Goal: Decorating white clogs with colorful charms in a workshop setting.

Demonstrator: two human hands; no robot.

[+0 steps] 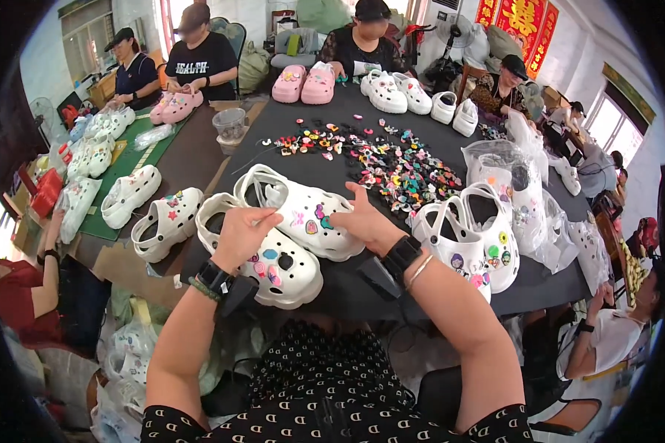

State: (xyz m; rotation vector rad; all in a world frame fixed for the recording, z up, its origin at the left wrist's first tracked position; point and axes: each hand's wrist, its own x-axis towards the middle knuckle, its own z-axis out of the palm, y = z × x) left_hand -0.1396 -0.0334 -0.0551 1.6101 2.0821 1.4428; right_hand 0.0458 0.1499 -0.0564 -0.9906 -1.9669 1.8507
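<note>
A white clog [303, 205] with several colourful charms on its upper lies tilted in front of me, partly over a second white clog [292, 275] with charms. My right hand [369, 223] grips the upper clog at its toe, the thumb on a charm [321, 214] and the index finger sticking up. The other fingers are mostly hidden. Above the lower clog, my left hand [245, 235] is closed in a pinch beside the upper clog's foot opening. What those fingertips hold, if anything, cannot be made out.
Loose charms [399, 170] are spread over the black table [318, 151]. White clogs [469, 240] stand to the right, more [170, 221] to the left. Pink clogs [303, 83] and a clear tub [230, 125] are farther back. Several people sit around the table.
</note>
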